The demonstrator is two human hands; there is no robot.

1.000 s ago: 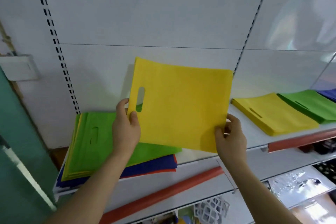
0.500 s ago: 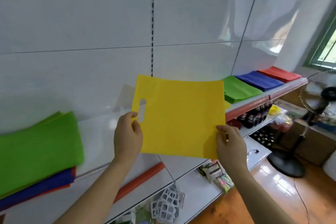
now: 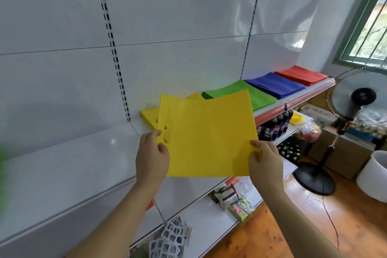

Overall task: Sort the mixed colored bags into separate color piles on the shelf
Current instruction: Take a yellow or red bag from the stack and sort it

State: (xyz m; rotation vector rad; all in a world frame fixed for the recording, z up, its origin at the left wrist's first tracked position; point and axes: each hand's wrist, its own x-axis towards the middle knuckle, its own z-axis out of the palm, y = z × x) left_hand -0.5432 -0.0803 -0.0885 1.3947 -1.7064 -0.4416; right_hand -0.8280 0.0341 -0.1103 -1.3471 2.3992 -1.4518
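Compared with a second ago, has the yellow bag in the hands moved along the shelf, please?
Yes. The yellow bag has travelled right along the shelf, away from the mixed stack, and now hangs in front of the yellow pile.

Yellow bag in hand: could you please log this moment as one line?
yellow bag | held by left hand, right hand | over yellow pile | not released

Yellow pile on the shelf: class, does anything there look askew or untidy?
Yes. In the yellow pile, behind the held yellow bag, one bag's corner pokes up at an angle, unlike the squared green pile and blue pile.
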